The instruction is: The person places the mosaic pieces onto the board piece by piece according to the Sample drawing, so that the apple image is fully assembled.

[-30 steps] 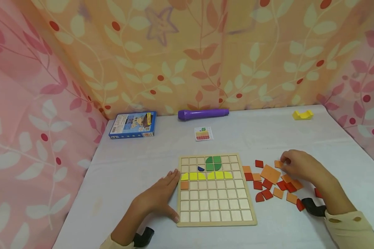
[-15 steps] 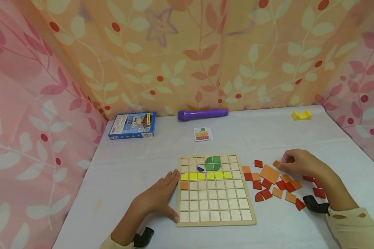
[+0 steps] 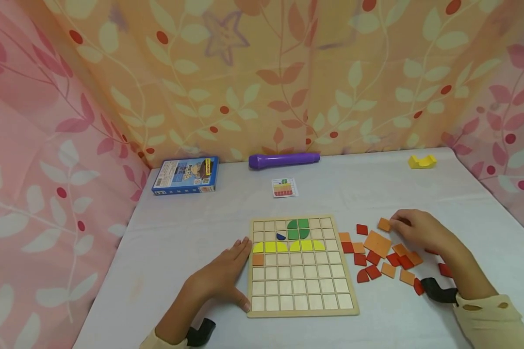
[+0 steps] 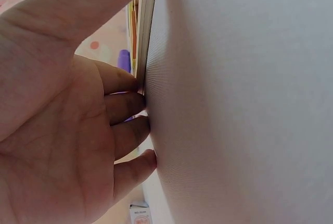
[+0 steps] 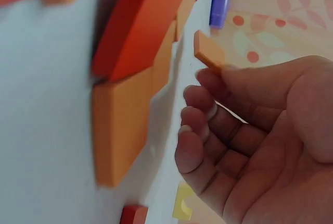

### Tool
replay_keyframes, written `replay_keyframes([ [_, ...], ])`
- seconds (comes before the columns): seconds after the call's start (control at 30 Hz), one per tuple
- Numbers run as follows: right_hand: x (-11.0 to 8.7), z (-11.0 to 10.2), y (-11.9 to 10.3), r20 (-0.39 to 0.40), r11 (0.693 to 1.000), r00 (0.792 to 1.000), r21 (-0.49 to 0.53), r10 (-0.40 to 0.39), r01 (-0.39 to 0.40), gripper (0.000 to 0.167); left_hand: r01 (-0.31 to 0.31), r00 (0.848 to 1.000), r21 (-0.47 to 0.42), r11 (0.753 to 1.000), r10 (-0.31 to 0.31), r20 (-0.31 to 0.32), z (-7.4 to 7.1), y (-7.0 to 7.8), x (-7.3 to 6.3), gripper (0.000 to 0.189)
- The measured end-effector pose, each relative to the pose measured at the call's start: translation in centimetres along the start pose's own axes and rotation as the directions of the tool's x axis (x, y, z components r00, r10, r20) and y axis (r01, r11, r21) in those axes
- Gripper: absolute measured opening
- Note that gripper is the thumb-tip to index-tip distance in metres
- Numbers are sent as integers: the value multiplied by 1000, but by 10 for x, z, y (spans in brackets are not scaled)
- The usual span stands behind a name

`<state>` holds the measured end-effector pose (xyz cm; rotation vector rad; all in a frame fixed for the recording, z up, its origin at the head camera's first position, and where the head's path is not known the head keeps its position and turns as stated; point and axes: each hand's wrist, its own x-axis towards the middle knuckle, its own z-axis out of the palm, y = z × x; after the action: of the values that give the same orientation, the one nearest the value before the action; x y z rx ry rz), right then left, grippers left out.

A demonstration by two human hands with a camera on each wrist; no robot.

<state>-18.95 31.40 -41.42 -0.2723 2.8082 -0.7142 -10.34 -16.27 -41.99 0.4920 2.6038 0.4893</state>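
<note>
A wooden grid board (image 3: 302, 313) lies mid-table, with green, yellow and blue tiles and one orange square set in its cells. My left hand (image 3: 220, 274) rests along the board's left edge, fingers extended and thumb near the lower corner; in the left wrist view its fingertips (image 4: 136, 130) meet the cloth by the edge. To the right of the board, my right hand (image 3: 423, 232) pinches a small orange square tile (image 3: 384, 224) between thumb and index finger. The right wrist view shows this tile (image 5: 208, 49) raised at the fingertips, the other fingers curled.
Loose orange and red tiles (image 3: 373, 272) lie scattered between board and right hand, around a larger orange square (image 3: 378, 244). Behind are a pattern card (image 3: 285, 187), a purple microphone-shaped stick (image 3: 284, 160), a blue box (image 3: 186, 175) and a yellow block (image 3: 422, 162).
The small orange tile has turned and shifted slightly up and left in my right hand's pinch. My left hand has kept its place at the board's edge.
</note>
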Motion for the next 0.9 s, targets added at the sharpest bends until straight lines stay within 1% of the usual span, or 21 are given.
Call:
replay_keyframes([
  [0.07, 0, 1, -3, 16, 998, 1000, 61, 0, -1, 22, 3, 1000, -1, 1000, -3, 2, 0, 0, 0, 145],
  [0.13, 0, 3, -8, 40, 990, 999, 144, -9, 3, 23, 3, 1000, -3, 1000, -3, 4, 0, 0, -1, 145],
  [0.27, 2, 5, -19, 106, 947, 994, 323, -39, 3, 24, 8, 1000, -6, 1000, -8, 7, 1, 0, 0, 145],
  [0.33, 3, 6, -24, 130, 922, 990, 387, -54, -1, 23, 6, 1000, -7, 1000, -6, 8, 1, 0, 0, 145],
  [0.43, 6, 10, -29, 157, 898, 984, 441, -85, 7, 22, 7, 1000, -3, 1000, -7, 9, 1, -1, 0, 144],
  [0.6, 8, 19, -41, 181, 877, 975, 480, -132, 30, 25, 4, 1000, 12, 1000, -4, 11, 2, -1, 1, 144],
  [0.67, 9, 22, -46, 194, 861, 969, 507, -153, 34, 25, 2, 1000, 13, 1000, -2, 10, 2, -1, 0, 144],
  [0.8, 11, 27, -58, 221, 829, 954, 557, -201, 46, 25, 0, 1000, 6, 1000, 0, 4, 1, 0, 0, 143],
  [0.9, 12, 33, -68, 257, 803, 939, 595, -226, 30, 24, -4, 1000, 6, 1000, 4, 1, 1, 1, -1, 143],
])
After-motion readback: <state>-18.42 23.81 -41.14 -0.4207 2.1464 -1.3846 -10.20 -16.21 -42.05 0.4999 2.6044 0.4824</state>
